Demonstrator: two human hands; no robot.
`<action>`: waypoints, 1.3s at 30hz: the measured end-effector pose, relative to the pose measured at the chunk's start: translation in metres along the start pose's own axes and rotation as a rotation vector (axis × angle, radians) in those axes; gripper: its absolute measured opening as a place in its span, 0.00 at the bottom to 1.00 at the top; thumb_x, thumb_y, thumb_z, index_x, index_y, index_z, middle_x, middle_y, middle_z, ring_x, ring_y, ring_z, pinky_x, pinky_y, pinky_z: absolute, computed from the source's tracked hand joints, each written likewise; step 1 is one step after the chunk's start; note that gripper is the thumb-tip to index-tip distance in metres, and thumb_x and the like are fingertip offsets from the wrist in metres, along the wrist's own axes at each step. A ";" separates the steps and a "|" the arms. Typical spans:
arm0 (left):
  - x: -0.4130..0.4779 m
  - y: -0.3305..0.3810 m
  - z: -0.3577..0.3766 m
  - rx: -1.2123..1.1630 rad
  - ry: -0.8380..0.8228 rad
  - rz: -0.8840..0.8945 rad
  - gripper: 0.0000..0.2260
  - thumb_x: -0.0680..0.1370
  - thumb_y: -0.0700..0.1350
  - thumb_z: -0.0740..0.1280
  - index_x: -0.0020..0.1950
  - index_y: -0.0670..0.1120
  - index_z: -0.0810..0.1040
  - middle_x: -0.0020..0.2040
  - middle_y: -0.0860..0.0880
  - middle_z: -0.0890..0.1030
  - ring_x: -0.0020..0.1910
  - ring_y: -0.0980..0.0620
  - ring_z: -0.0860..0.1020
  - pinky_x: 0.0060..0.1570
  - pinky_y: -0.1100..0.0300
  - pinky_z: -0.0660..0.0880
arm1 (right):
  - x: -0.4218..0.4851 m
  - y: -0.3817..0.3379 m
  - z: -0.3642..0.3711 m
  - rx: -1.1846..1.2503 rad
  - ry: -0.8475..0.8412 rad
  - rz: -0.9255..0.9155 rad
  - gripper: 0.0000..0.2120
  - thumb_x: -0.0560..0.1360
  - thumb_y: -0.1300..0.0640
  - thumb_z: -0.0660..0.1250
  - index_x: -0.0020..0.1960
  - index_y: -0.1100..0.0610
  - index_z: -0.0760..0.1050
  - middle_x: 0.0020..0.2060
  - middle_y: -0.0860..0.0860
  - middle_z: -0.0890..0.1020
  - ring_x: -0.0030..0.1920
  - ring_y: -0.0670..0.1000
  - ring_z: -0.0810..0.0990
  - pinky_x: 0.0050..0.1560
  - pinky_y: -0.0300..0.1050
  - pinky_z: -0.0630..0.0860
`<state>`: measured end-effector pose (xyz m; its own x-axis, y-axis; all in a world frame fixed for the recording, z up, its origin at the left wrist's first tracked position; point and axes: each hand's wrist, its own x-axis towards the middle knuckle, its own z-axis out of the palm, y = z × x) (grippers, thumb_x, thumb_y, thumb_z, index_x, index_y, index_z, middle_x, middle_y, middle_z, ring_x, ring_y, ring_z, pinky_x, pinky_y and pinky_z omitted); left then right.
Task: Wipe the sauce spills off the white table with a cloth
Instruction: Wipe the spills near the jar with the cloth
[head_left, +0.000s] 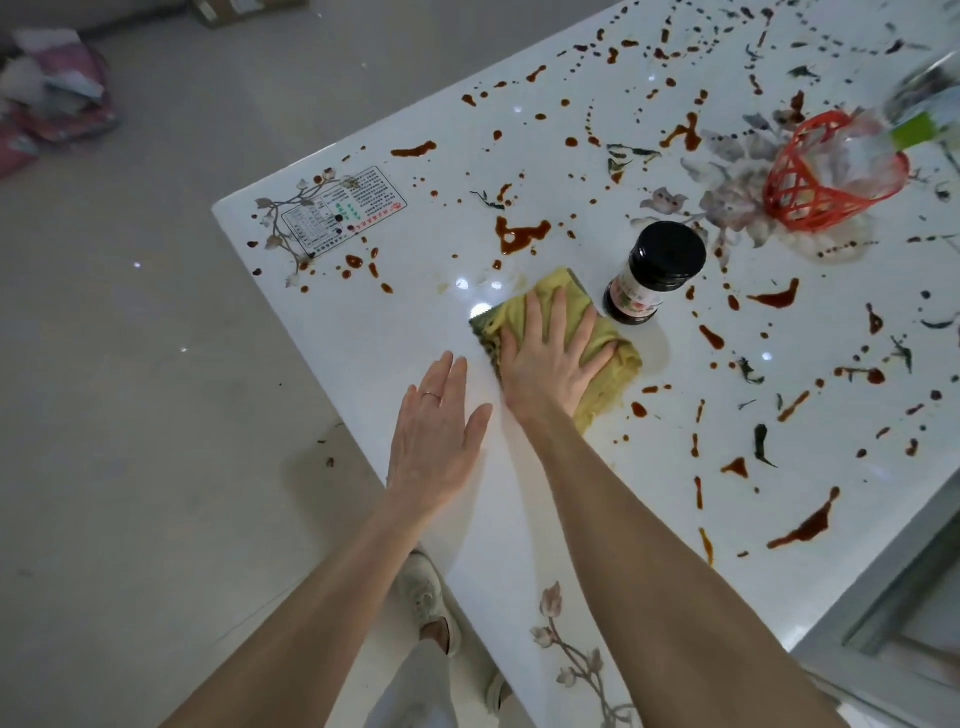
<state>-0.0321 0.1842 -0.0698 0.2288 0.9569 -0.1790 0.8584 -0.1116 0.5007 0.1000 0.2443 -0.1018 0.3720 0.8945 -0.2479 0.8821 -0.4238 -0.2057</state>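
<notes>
Head view. Right hand (550, 358) spread flat on the yellow cloth (615, 366), fingers apart and straight, pressing rather than gripping, likely so that as much cloth as possible meets the tabletop (363, 332) while rubbing. Left hand (436, 441) just beside it on the near side, also flat, fingers straight, holding nothing; probably bracing the body for the reach. Dark-lidded jar (654, 275) upright just past the right fingertips, close by the cloth's far edge; whether touching, hard to say. May need shifting to wipe beneath. Cloth rumpled and bunched under the palm, with a darker green-patterned edge showing toward the left hand. Sauce spills (519, 235) red-brown, in blots and streaks beyond and to the right of the right hand; hardly any round the left hand.
</notes>
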 end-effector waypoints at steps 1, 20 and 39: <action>-0.002 0.001 -0.001 -0.010 0.001 -0.003 0.26 0.82 0.55 0.50 0.77 0.44 0.52 0.78 0.46 0.53 0.77 0.51 0.50 0.73 0.53 0.47 | -0.012 0.002 0.001 0.015 0.015 -0.014 0.28 0.83 0.40 0.43 0.81 0.43 0.39 0.80 0.46 0.39 0.79 0.58 0.34 0.74 0.69 0.36; -0.020 0.019 0.019 -0.006 0.004 -0.045 0.25 0.81 0.52 0.53 0.76 0.43 0.56 0.76 0.45 0.58 0.75 0.49 0.55 0.73 0.52 0.48 | -0.104 0.053 0.026 -0.012 0.060 -0.133 0.29 0.81 0.41 0.42 0.81 0.45 0.48 0.81 0.48 0.49 0.79 0.55 0.44 0.74 0.61 0.37; -0.052 0.030 0.029 0.000 0.051 0.003 0.26 0.78 0.33 0.55 0.76 0.42 0.55 0.77 0.46 0.57 0.76 0.51 0.53 0.74 0.53 0.47 | -0.087 0.104 0.004 -0.090 -0.026 -0.100 0.31 0.78 0.33 0.34 0.79 0.38 0.37 0.80 0.45 0.38 0.78 0.57 0.31 0.74 0.67 0.33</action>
<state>-0.0048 0.1237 -0.0703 0.2077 0.9689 -0.1346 0.8577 -0.1142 0.5014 0.1584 0.1219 -0.1058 0.2741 0.9271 -0.2555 0.9373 -0.3170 -0.1448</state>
